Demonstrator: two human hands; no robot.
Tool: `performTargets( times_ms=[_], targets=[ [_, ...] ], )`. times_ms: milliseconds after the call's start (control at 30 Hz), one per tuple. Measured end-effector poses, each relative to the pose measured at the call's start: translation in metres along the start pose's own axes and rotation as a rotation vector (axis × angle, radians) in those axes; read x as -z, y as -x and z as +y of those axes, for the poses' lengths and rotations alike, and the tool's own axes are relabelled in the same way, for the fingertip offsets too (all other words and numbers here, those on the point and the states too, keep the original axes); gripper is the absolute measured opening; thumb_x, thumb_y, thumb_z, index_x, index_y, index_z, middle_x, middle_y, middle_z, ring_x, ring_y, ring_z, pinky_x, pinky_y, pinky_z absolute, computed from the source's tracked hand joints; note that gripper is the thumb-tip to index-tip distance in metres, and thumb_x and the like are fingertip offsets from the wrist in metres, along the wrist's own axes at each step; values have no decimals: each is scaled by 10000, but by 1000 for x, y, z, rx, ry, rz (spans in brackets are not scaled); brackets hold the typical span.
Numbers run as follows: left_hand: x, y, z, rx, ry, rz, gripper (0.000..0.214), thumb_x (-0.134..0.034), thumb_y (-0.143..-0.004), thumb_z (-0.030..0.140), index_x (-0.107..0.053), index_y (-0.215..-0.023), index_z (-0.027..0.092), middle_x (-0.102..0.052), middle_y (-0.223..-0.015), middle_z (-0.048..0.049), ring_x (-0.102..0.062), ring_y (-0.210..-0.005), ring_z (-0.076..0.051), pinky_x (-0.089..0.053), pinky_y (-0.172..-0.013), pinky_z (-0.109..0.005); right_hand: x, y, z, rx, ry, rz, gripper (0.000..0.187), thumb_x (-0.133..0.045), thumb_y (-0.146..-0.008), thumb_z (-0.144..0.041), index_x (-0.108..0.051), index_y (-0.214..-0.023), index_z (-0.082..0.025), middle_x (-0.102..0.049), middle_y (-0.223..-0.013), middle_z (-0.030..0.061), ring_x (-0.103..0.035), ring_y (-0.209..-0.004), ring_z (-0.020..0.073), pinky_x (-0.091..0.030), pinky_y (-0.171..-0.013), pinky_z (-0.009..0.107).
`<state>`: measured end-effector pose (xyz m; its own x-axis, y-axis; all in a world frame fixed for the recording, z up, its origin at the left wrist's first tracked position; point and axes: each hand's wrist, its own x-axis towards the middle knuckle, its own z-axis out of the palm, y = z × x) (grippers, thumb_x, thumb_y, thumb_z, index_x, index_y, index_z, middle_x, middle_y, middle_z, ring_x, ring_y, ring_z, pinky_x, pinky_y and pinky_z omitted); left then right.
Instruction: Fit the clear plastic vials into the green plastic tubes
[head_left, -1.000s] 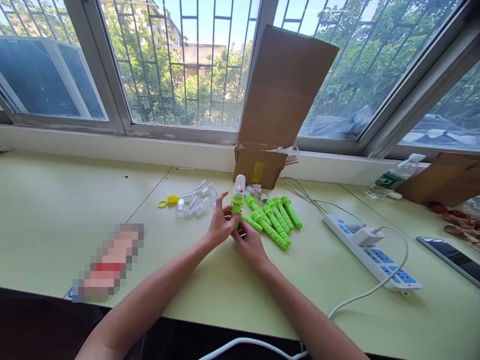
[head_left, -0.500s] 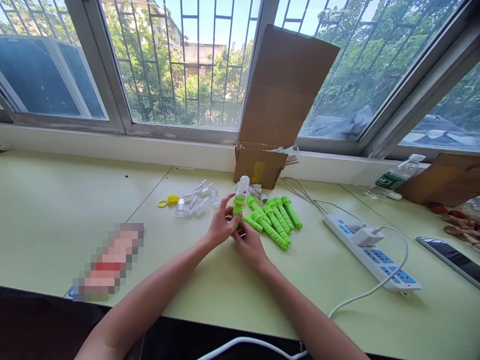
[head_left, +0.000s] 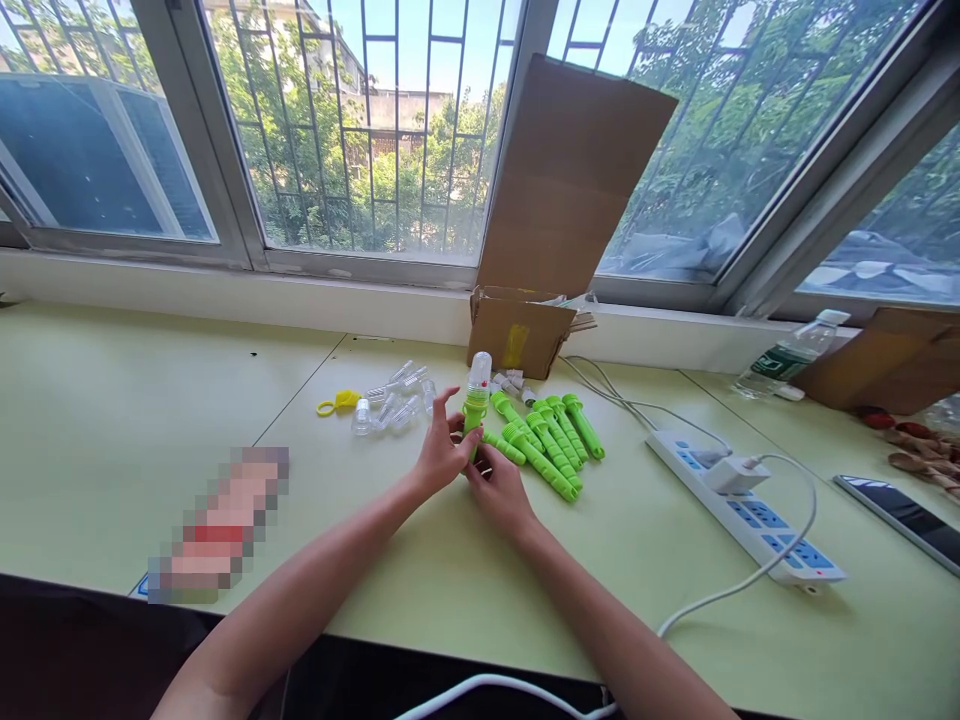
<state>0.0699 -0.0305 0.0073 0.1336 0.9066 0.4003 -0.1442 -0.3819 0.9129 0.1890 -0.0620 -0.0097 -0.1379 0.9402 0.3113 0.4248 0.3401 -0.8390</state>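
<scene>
A green plastic tube (head_left: 474,416) with a clear domed cap (head_left: 480,372) stands nearly upright between my hands, and a small red spot shows inside the cap. My left hand (head_left: 442,448) grips the tube from the left, thumb across it and index finger raised off it. Around the tube's lower end, my right hand (head_left: 501,485) is closed; that end is hidden by fingers. Just right of my hands lie several more green tubes (head_left: 551,445). Several loose clear caps (head_left: 397,400) are to the left, beside a yellow piece with a ring (head_left: 341,402).
A cardboard box (head_left: 521,330) with a tall raised flap stands at the windowsill, small white parts (head_left: 511,382) before it. On the right are a power strip (head_left: 750,510) with cables, a phone (head_left: 900,520) and a water bottle (head_left: 791,350). A blurred-out item (head_left: 225,520) lies left.
The capped tube has shifted slightly left and stands straighter. My left index finger has lifted away from it. My right hand has hardly moved.
</scene>
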Motion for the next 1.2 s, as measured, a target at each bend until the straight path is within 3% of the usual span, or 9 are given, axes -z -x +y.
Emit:
performTargets(
  times_ms=[567, 1200],
  targets=[
    [1, 0, 1, -17, -29, -36, 583, -615, -805, 252, -312, -1302, 282, -574, -807, 13, -579, -720, -111, -472, -653, -235, 1, 0, 0, 6, 32, -1, 140, -525, -820, -307, -582, -834, -180, -618, -735, 26, -546, -614, 160, -417, -564, 274],
    [1, 1, 2, 14, -10, -11, 532, -610, -804, 297, -342, -1259, 224, -605, -797, -8, -607, -695, -121, -476, -582, -208, 3, 1, -8, -52, 36, 87, 199, -595, -730, -345, -447, -697, -217, -512, -590, -29, -453, -524, 133, -345, -491, 253]
  ],
)
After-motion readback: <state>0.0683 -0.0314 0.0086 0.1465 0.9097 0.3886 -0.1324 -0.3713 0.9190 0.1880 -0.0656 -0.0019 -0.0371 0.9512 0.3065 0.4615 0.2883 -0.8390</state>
